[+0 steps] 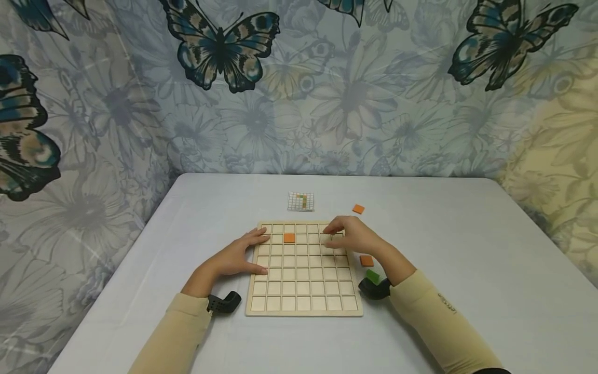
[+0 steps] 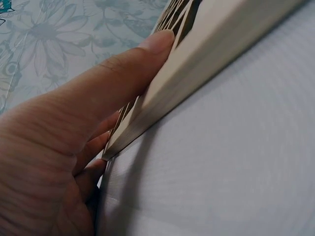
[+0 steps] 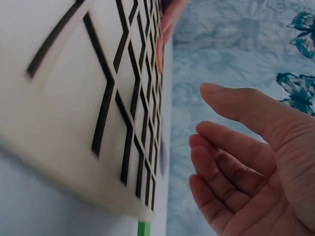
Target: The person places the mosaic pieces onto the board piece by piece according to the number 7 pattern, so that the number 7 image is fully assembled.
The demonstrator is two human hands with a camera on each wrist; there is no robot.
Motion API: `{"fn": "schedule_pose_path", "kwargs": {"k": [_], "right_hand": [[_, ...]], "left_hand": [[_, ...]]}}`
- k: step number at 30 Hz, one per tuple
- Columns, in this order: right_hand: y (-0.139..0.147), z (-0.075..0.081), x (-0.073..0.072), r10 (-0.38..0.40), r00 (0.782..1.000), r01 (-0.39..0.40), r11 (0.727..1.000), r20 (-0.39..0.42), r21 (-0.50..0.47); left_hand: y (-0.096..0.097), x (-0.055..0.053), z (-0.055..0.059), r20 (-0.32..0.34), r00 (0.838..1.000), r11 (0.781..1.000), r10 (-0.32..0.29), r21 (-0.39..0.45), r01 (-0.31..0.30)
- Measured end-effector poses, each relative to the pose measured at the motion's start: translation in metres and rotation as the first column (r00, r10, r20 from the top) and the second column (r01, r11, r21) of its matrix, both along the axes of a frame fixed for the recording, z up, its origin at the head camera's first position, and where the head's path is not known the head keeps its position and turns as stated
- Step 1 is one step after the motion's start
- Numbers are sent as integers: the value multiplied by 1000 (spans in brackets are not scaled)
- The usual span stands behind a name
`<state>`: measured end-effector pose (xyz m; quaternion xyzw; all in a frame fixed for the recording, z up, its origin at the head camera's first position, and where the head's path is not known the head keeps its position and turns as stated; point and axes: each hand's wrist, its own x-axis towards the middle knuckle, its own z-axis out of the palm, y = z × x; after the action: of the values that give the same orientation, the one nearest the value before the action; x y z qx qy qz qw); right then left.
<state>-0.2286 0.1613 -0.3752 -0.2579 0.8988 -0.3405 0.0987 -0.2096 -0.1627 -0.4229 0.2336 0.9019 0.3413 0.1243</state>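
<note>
A pale wooden grid board [image 1: 303, 314] lies flat on the table, with one orange square tile [image 1: 289, 238] in a cell of its upper rows. My left hand [image 1: 238, 255] rests on the board's left edge, thumb and fingers spread apart. In the left wrist view the thumb of this left hand [image 2: 98, 83] lies straight over the rim. Above the board's upper right part hovers my right hand [image 1: 357, 236]. Seen from the right wrist, nothing is between the thumb and the loosely bent fingers of the right hand [image 3: 246, 162].
Behind the board lies a small card [image 1: 301, 201] with a printed coloured grid. Right of the board are an orange tile [image 1: 358, 209] farther back, another orange tile [image 1: 366, 261] near its edge and a green piece [image 1: 372, 276] beside the right wrist. Butterfly-patterned fabric [image 1: 303, 130] hangs behind the white table [image 1: 467, 249].
</note>
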Motion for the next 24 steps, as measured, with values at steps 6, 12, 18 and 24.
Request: {"fn": "schedule_pose_path", "kwargs": {"k": [6,12,18,24], "right_hand": [[17,6,11,-42,999,42,999,-18,33],[34,7,26,-46,999,47,997,-19,58],[53,5,42,-60,998,61,996,-22,64],[64,4,54,-75,993,83,993,-96,80]], "left_hand": [[-2,1,0,-5,1000,1000,6,-5,-6],[-3,1,0,-8,1000,1000,6,-4,-6],[-2,1,0,-1,1000,1000,8,-6,-8],[-2,1,1,0,1000,1000,4,-3,-4]]}}
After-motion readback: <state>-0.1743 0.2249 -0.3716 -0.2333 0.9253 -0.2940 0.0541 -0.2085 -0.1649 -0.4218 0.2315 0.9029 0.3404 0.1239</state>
